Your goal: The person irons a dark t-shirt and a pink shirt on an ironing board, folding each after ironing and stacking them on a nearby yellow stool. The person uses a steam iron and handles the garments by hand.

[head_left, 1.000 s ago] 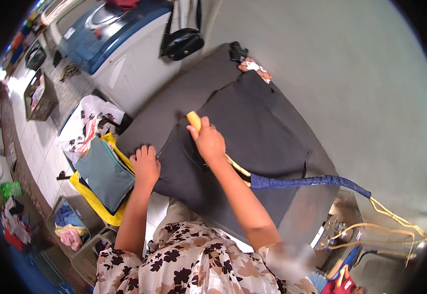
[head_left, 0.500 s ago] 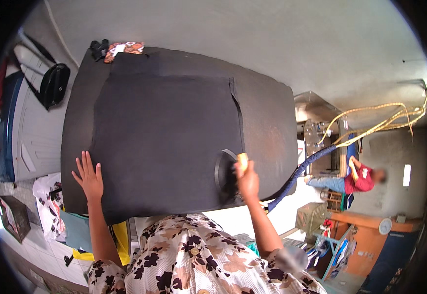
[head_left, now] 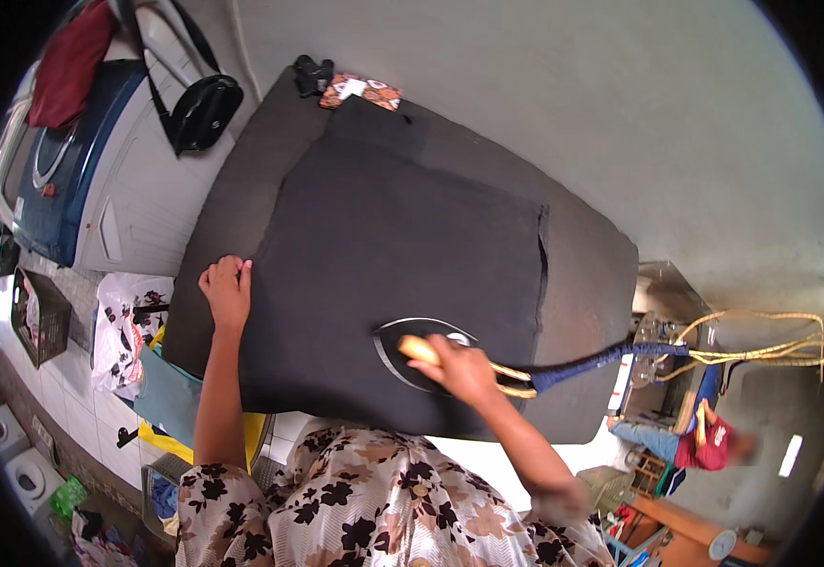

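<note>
A large piece of black cloth (head_left: 412, 236), apparently a garment, lies spread over a dark padded table (head_left: 582, 293). My right hand (head_left: 464, 373) is wrapped round the pale yellow handle of an iron (head_left: 419, 350), whose silver-rimmed dark sole rests on the cloth's near part. From the iron a cord (head_left: 601, 361), sleeved in navy cloth and yellow further on, leads off to the right. At the cloth's left edge, my left hand (head_left: 227, 295) has its fingers curled and its thumb against the edge. Whether it pinches any fabric is hidden.
A black pouch and a patterned item (head_left: 360, 92) sit at the table's far left corner. A black bag (head_left: 206, 113) hangs at the left. Plastic bags and a dark crate (head_left: 42, 317) are below. At the right, a person (head_left: 710, 444) in a red shirt is some distance away.
The iron and my right hand have moved left over the cloth, the cord trailing after. My left hand has gone from flat and spread to curled. The whole view has shifted and tilted.
</note>
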A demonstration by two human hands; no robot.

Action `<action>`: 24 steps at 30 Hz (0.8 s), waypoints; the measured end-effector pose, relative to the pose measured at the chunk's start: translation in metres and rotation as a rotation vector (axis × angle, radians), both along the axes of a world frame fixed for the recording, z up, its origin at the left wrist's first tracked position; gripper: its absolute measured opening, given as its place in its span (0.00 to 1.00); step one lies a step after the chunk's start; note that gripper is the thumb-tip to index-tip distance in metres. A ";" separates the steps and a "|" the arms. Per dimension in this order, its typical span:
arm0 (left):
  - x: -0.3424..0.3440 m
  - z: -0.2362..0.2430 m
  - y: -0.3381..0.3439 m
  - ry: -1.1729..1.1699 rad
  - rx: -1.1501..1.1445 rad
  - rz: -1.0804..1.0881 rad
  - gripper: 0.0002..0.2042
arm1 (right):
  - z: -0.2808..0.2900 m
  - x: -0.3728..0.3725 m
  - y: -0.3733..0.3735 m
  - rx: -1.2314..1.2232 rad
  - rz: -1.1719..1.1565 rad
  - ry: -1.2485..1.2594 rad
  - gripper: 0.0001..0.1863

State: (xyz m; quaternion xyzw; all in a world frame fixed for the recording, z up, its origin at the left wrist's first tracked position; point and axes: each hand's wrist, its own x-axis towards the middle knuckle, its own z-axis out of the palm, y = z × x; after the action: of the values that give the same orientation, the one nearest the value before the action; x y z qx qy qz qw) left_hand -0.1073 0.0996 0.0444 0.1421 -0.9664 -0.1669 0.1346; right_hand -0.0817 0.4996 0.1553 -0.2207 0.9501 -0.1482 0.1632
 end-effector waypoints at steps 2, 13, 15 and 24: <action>0.000 -0.003 -0.003 0.042 0.038 -0.017 0.08 | -0.008 -0.022 -0.052 -0.025 0.221 0.114 0.24; -0.007 -0.005 -0.001 0.054 0.045 -0.005 0.07 | -0.019 -0.227 -0.213 -0.021 -0.178 0.186 0.22; -0.006 -0.005 -0.001 0.043 0.039 -0.004 0.08 | -0.015 -0.224 -0.205 -0.052 -0.209 0.123 0.23; -0.001 -0.012 0.000 0.060 0.015 -0.004 0.09 | -0.008 -0.042 -0.041 0.083 -0.368 0.078 0.25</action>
State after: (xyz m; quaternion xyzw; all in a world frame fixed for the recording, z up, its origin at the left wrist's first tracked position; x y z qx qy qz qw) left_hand -0.1086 0.0997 0.0320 0.1363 -0.9609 -0.1783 0.1620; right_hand -0.1235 0.4588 0.1468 -0.0419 0.9853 -0.1275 0.1054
